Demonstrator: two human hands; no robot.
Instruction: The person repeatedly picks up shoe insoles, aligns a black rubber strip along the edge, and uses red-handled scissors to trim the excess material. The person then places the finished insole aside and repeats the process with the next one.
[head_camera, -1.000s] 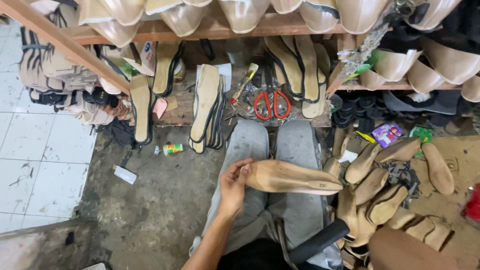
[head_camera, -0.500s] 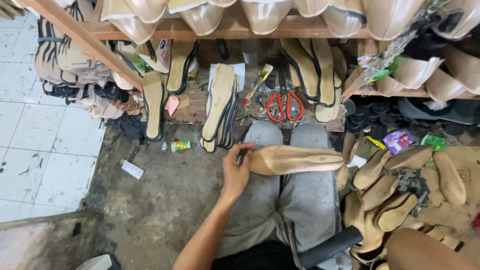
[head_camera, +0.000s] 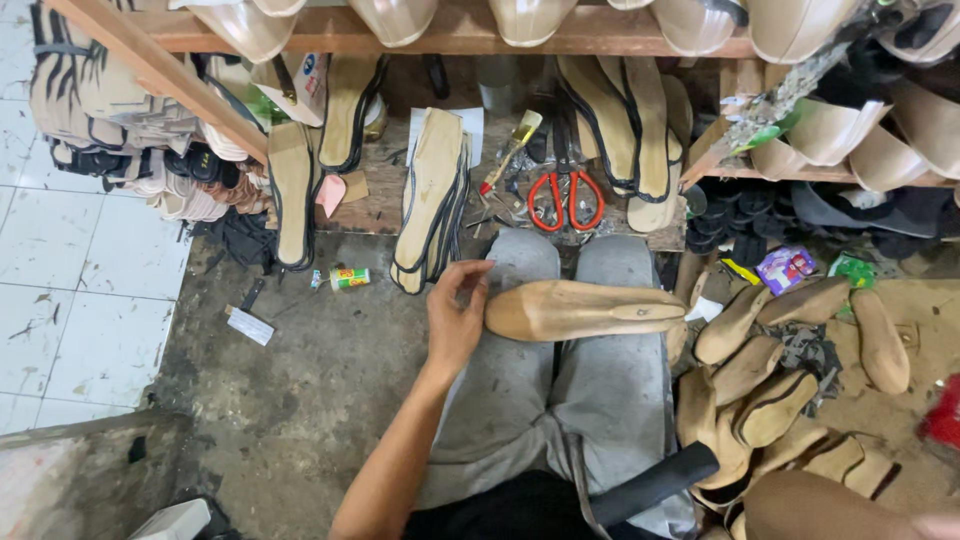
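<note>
My left hand (head_camera: 455, 315) grips the toe end of a pale wooden shoe last (head_camera: 585, 310). The last lies sideways across my knees, over grey trousers (head_camera: 555, 400), its heel end pointing right. My right hand is out of the picture; only a bit of arm shows at the bottom right corner. Red-handled scissors (head_camera: 565, 200) lie on the low wooden bench just beyond my knees, with a small brush (head_camera: 510, 150) to their left.
Shoe soles (head_camera: 430, 200) lean against the bench (head_camera: 375, 205). A heap of wooden lasts (head_camera: 760, 370) lies on the floor to my right. More lasts hang on the shelf (head_camera: 460, 35) above. A small can (head_camera: 350, 278) sits on the concrete floor; white tiles lie left.
My left hand has carried the last upward and away from my lap toward the knees. The view has shifted so the bench and shelf sit lower in the picture.
</note>
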